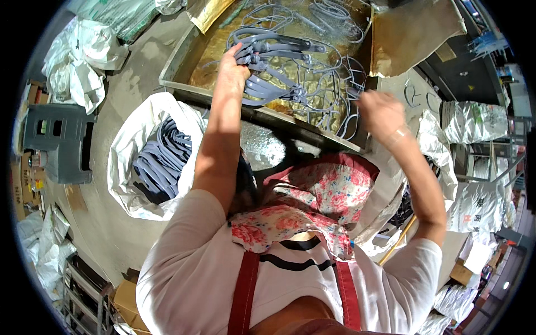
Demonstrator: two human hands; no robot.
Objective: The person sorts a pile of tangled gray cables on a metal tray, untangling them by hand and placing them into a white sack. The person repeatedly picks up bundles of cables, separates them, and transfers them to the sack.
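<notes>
My left hand (233,66) is closed around a bundle of grey, strap-like plastic pieces (268,50), which hangs over a metal trough of shallow water (204,78). Its thumb presses on the near end of the bundle. Thin grey loops (329,72) lie tangled in the water to the right of the bundle. My right hand (382,114) is at the trough's right edge, close to those loops. Motion smears its fingers, so whether they hold anything does not show.
An open white sack (120,167) of grey straps (162,162) stands left of my left arm. Another white sack (377,215) is by my right elbow. A grey plastic stool (61,142) is at far left. A brown sheet (410,36) lies against the trough's right side.
</notes>
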